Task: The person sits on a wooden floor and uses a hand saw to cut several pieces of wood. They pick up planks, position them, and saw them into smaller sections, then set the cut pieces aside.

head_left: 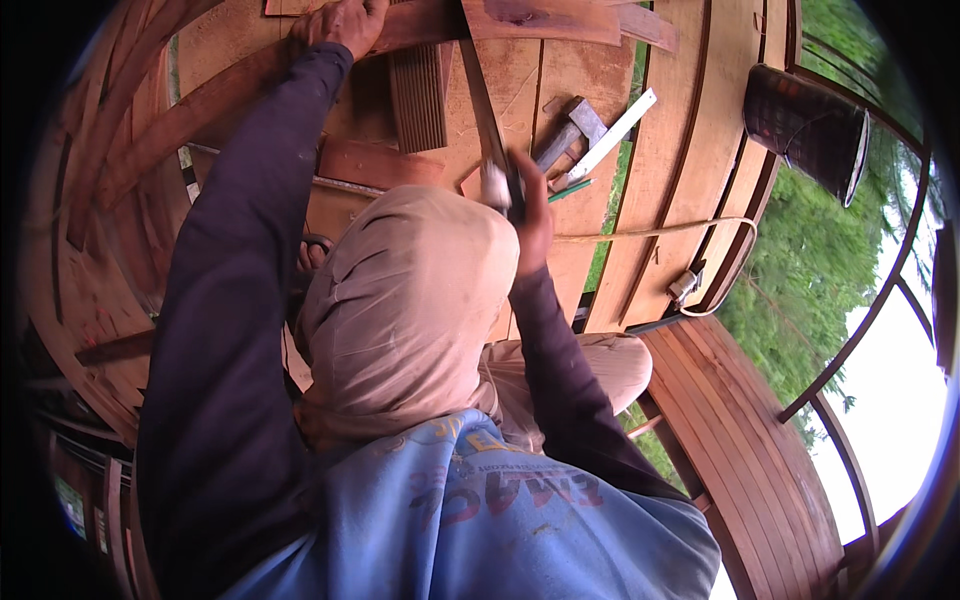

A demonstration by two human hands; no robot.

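My left hand grips a curved reddish wooden piece at the top of the view. My right hand is closed round the handle of a handsaw, whose long blade reaches up across that wood. Just right of the blade lie a hammer-like tool, a white straight rule and a thin green stick. A ribbed board and a short reddish plank lie below the curved piece. My beige-trousered knee is between my arms, partly hiding what is beneath.
Wooden planks with gaps form the working surface. Curved boards crowd the left side. A cable loops past a small metal object. A dark container sits at the right edge, with railings and trees beyond.
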